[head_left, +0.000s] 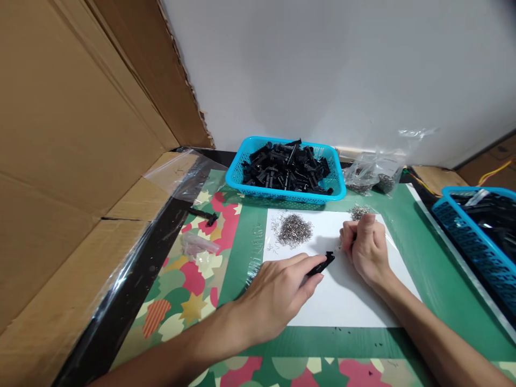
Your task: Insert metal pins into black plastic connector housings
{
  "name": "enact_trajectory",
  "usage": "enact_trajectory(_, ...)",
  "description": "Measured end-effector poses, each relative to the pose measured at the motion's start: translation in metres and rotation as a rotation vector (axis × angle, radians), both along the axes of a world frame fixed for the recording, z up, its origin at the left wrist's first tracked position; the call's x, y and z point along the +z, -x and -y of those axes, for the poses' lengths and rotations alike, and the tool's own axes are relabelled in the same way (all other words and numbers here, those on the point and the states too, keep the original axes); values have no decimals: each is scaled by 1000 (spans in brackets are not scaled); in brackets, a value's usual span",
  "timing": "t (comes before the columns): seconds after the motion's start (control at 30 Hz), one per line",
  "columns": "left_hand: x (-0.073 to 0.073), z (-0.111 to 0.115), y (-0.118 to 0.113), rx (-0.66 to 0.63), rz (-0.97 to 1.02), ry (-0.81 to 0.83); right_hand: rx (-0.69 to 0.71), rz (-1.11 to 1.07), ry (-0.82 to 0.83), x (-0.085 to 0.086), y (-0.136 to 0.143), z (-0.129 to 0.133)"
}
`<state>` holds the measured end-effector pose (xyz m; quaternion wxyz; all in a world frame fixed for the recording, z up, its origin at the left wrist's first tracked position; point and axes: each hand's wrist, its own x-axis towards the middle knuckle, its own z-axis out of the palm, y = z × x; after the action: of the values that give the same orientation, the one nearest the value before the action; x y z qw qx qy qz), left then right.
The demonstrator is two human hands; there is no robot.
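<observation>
Black plastic, a small clip [324, 263], sits pinched in the left hand [278, 293] on the white sheet [355, 301]. The right hand [365, 244], at two o'clock from it, is curled nearly closed; what it pinches is too small to tell. A heap of metal springs [294, 230] lies at twelve, a blue basket [242, 172] of black parts beyond.

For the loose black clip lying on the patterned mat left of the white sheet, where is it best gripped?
Probably across the middle of its long bar, from above: the black clip lies flat and alone on the mat, its wider end toward the sheet, with free space on both sides for fingertips.
</observation>
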<state>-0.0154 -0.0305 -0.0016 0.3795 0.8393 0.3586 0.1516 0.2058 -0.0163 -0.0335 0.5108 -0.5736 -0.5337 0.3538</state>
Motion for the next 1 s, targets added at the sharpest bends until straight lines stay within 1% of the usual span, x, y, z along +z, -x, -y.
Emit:
enact_trajectory(0.17, -6, -1, 2, -59, -32, -75, 43, -15, -2, -3, -1, -1)
enact_trajectory(0.3, -7, -1, 3, -77, -44, -105, 64, 37, -28, -3, 0, -1)
enact_trajectory(0.43, -7, -1, 2, -96, -55, -120, 55, 89, -58, -3, 2, -2)
enact_trajectory(0.6, -5, -2, 2, -89, -35, -85, 40, 137, -57, 0, 6, -2)
enact_trajectory(0.73, -1, -4, 2, -43, -17, -24, 45, 170, -61, 2, 9, -2)
enact_trajectory(0.83, 0, -6, 0, -15, 9, 11, 41, 187, -62, 1, 11, -3)
enact_trajectory(1.0, -2, -5, 0, 8, 24, 30, 84, 137, -32, -1, 13, -7)
